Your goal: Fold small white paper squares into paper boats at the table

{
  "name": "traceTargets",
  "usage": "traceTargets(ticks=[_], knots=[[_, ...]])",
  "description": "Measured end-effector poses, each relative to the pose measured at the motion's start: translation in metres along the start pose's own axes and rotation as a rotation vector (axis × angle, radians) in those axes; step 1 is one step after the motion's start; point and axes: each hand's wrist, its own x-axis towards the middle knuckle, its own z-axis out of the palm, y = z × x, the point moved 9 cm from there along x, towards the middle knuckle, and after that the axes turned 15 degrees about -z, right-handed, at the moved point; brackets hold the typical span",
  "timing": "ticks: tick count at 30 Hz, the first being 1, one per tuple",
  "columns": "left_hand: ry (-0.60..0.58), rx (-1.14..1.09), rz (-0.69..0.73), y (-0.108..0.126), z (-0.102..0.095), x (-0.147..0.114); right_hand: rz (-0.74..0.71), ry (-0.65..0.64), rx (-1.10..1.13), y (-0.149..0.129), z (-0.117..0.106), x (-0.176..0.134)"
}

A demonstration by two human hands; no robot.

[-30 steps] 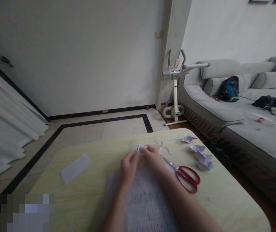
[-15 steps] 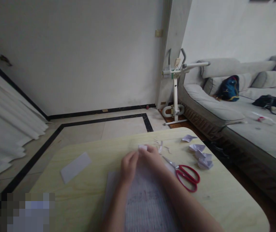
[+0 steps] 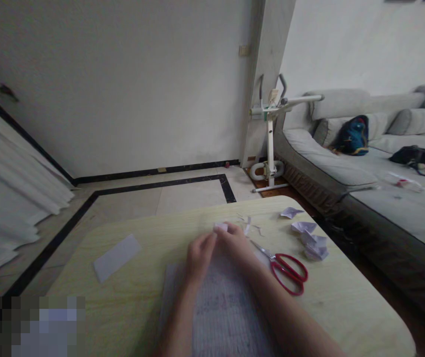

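A small piece of white paper (image 3: 220,226) shows at the fingertips of both hands, above the far part of the table. My left hand (image 3: 199,253) is closed, its fingertips pinching at the paper's left side. From the right, my right hand (image 3: 233,239) grips the same piece with fingers pressed together. Much of the paper is hidden behind the fingers. Under my forearms lies a large lined sheet (image 3: 219,317) with blurred writing. Red-handled scissors (image 3: 288,272) rest to the right of my right forearm, blades pointing away and left.
Thin paper scraps (image 3: 248,226) lie just beyond the scissors' tips. Several folded paper pieces (image 3: 314,244) sit along the right edge of the wooden table (image 3: 130,307). A flat white paper strip (image 3: 117,258) lies at left. Beyond stand an exercise machine (image 3: 270,144) and a sofa (image 3: 331,163).
Both hands stay in almost the same place on the small paper, with only slight finger movement. The scissors, scraps and folded pieces have not moved.
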Motion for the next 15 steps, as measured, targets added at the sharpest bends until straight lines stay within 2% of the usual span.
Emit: traceTargets(ticks=[7,11,15], knots=[[0.054,0.011,0.028,-0.001,-0.005,0.001,-0.03,-0.039,0.022,-0.006,0.004,0.0],[0.118,0.016,0.049,-0.004,-0.01,0.002,-0.055,0.038,0.004,-0.008,-0.004,0.003],[0.138,0.029,0.072,-0.005,-0.012,0.002,-0.007,0.04,0.022,-0.004,-0.005,0.003]])
